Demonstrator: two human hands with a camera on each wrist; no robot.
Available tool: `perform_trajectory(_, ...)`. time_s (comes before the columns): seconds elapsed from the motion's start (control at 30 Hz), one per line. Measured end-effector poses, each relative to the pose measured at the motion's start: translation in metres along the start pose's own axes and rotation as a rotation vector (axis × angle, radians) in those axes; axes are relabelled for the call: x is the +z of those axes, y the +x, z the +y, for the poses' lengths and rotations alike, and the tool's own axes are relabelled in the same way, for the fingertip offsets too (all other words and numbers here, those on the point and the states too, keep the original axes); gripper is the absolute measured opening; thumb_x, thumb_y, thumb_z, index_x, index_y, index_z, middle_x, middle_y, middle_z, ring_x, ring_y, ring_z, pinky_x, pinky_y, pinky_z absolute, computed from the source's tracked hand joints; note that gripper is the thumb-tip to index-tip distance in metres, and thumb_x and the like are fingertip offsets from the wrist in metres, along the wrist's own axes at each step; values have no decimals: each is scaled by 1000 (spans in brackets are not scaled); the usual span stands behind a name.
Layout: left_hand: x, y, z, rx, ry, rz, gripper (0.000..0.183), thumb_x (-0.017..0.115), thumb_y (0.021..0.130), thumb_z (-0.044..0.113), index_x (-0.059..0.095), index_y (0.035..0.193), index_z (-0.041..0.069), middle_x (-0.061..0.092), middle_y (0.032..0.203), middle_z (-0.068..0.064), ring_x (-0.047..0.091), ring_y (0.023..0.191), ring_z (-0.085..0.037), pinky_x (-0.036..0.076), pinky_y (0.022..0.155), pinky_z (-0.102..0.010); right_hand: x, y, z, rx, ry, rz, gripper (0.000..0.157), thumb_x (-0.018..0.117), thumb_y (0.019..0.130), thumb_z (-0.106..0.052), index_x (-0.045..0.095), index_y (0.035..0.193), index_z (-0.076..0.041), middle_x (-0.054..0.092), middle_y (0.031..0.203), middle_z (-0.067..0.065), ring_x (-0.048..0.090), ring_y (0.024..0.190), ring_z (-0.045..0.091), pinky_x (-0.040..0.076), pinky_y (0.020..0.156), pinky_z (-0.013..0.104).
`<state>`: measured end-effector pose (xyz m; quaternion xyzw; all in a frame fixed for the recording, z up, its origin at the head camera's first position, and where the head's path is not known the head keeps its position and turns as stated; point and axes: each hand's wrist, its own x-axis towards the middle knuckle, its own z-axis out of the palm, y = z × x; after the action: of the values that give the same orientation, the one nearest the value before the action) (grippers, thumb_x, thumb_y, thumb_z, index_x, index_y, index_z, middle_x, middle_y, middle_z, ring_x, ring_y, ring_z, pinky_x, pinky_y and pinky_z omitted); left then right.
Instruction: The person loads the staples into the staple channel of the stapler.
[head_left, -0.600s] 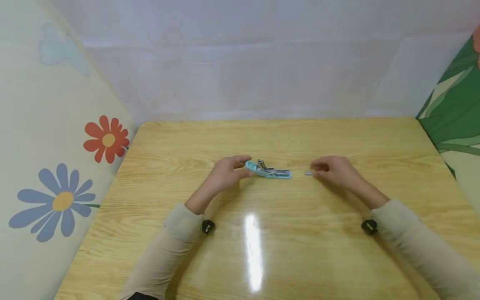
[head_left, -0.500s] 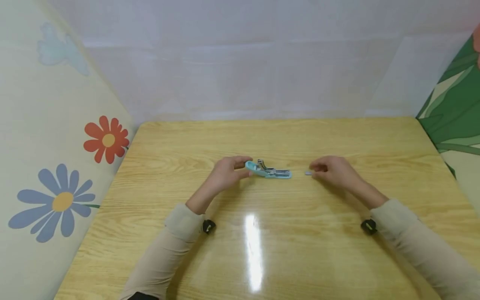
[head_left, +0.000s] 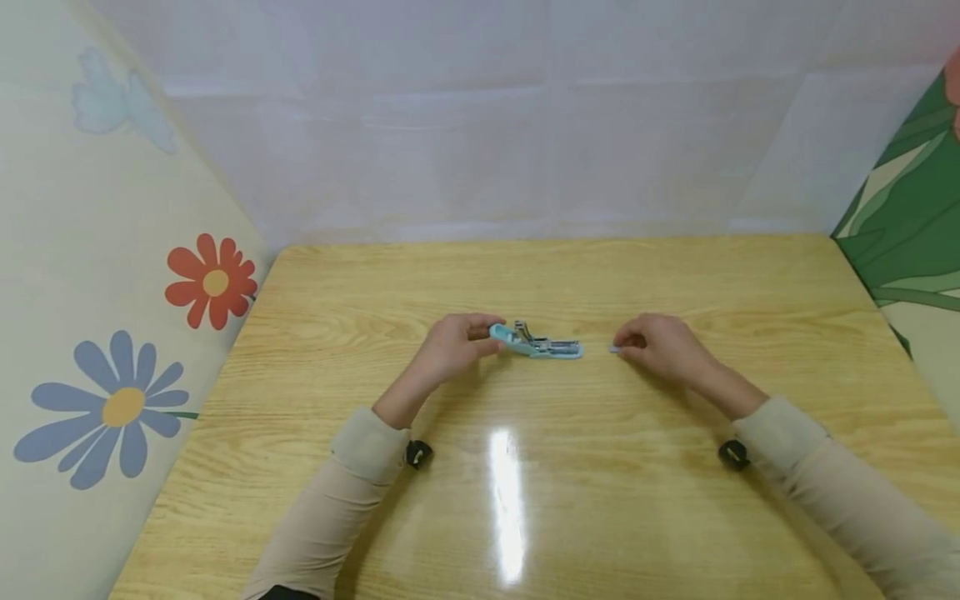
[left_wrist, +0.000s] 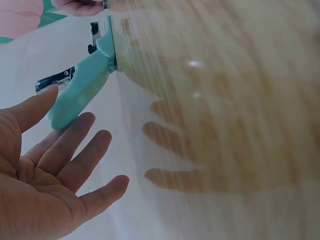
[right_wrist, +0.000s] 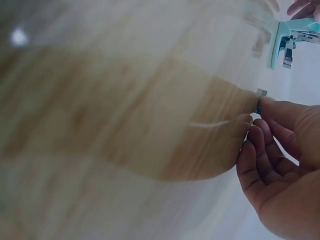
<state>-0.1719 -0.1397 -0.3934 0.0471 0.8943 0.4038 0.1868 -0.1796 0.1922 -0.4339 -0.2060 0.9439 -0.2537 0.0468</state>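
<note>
A light teal stapler (head_left: 556, 352) stands opened out, its base on the table and its raised teal cover end (left_wrist: 82, 92) tilted up to the left. My left hand (head_left: 452, 346) holds that end between thumb and fingers; its other fingers spread loosely in the left wrist view. Silvery metal parts of the stapler show along the base. To the right, my right hand (head_left: 663, 343) has its fingertips down at the tabletop, pinching a small grey strip of staples (right_wrist: 261, 95). Part of the strip is hidden behind the fingers. A short gap separates it from the stapler.
The glossy wood-grain table (head_left: 600, 517) carries a bright light reflection near its front. A white sheet-like wall (head_left: 480, 125) rises behind it. Flower-painted panels (head_left: 123, 408) flank the left and right sides.
My right hand has shifted slightly left, and its fingers now cover more of the staple strip. My left hand and the stapler stay nearly in place.
</note>
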Motion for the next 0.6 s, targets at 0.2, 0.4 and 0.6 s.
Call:
perform_trajectory(0.2, 1, 3, -2, -5, -6, 5, 40, 72, 96, 28, 67, 134, 20, 69, 134, -5, 62, 129, -26, 57, 97, -43, 0, 0, 0, -10, -6, 8, 8, 76, 90, -14, 77, 96, -9, 76, 88, 5, 69, 82, 20, 56, 82, 45)
perform_trajectory(0.4, 2, 5, -2, -16, 3, 6, 34, 72, 96, 29, 69, 129, 21, 70, 132, -4, 63, 128, -25, 57, 96, -42, -6, -4, -3, 2, 15, 31, 11, 72, 94, -14, 76, 102, -8, 77, 93, 8, 71, 85, 23, 57, 82, 44)
perform_trajectory(0.6, 1, 5, 1, -27, 5, 6, 34, 71, 97, 28, 69, 129, 21, 71, 130, -4, 64, 126, -25, 58, 93, -40, -20, -5, -4, 4, 26, 51, 12, 69, 96, -13, 76, 104, -7, 78, 97, 11, 72, 88, 25, 58, 82, 45)
